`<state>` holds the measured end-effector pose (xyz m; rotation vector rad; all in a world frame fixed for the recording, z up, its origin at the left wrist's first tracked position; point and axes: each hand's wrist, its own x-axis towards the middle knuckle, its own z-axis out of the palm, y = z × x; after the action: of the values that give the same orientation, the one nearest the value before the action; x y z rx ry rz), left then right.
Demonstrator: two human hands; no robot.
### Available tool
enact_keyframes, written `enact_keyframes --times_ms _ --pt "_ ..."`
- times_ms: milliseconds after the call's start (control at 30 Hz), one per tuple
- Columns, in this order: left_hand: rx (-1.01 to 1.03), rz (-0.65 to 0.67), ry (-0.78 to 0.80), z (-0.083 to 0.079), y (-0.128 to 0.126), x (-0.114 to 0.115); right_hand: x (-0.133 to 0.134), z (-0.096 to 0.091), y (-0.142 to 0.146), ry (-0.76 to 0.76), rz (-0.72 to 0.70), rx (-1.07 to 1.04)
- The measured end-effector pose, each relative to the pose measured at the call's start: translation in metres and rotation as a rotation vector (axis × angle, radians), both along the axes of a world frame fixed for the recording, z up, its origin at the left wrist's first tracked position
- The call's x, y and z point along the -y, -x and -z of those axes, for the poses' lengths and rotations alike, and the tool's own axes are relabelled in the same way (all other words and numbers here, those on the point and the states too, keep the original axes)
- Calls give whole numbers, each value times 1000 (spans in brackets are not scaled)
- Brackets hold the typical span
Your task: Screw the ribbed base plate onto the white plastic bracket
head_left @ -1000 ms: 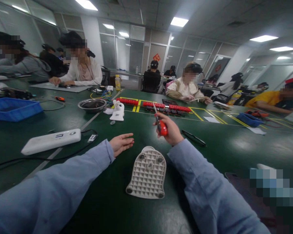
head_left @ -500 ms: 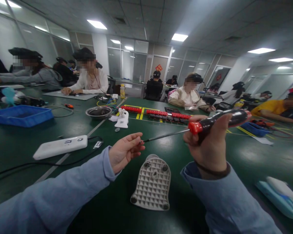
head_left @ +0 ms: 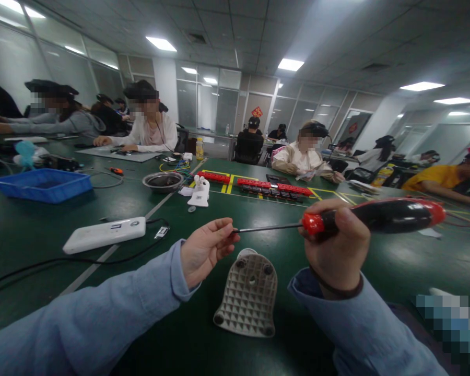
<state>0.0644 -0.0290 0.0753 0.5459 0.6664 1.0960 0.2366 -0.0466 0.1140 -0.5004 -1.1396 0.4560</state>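
Observation:
My right hand [head_left: 339, 245] is wrapped round the red and black handle of a screwdriver [head_left: 372, 215], held level above the green table with the shaft pointing left. My left hand [head_left: 206, 248] pinches the tip of that shaft between thumb and fingers. Whether something small sits at the tip I cannot make out. Below and between the hands a white ribbed plastic base [head_left: 248, 295] lies upside down on the table, with rubber feet at its corners.
A white power strip [head_left: 104, 235] with a black cable lies at left, a blue tray [head_left: 43, 184] beyond it. A metal bowl [head_left: 162, 181], a small white part [head_left: 199, 192] and red blocks [head_left: 274, 186] sit further back. Several other people work around the table.
My right hand turned the screwdriver from upright to level and raised it. My left hand lifted off the table and closed on the shaft tip. The view tilted up slightly.

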Motion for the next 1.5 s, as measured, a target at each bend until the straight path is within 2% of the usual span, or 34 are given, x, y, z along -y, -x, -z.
enact_keyframes --times_ms 267,500,633,767,867,933,1000,1100,1233,1333,1433,1500 --pt "-45 -19 -6 0 -2 0 -5 5 0 17 0 0" --pt "-84 -127 -72 4 -4 -1 -3 10 1 -71 53 125" --pt "-101 -105 -93 4 -4 -2 -5 11 1 -40 32 116" --pt "-48 16 -53 1 -1 -3 -8 8 2 14 2 37" --pt "-33 125 -43 4 5 -12 -8 3 2 28 -8 -31" --pt "-148 128 -90 12 10 -25 -7 -1 -1 40 -21 -65" --pt "-385 113 -138 25 15 -39 -6 -6 -4 55 -33 -93" --pt "-582 273 -66 51 18 -50 -6 -12 -11 71 -48 -130" --pt "-632 554 -32 80 11 -39 -6 -16 -16 70 -58 -142" --pt "-580 712 -41 90 2 -26 -7 -15 -18 53 -59 -115" --pt "-588 725 -34 91 -2 -15 -10 -13 -18 61 -54 -88" --pt "-610 677 -2 87 -5 -8 -11 -14 -19 79 -37 -94"
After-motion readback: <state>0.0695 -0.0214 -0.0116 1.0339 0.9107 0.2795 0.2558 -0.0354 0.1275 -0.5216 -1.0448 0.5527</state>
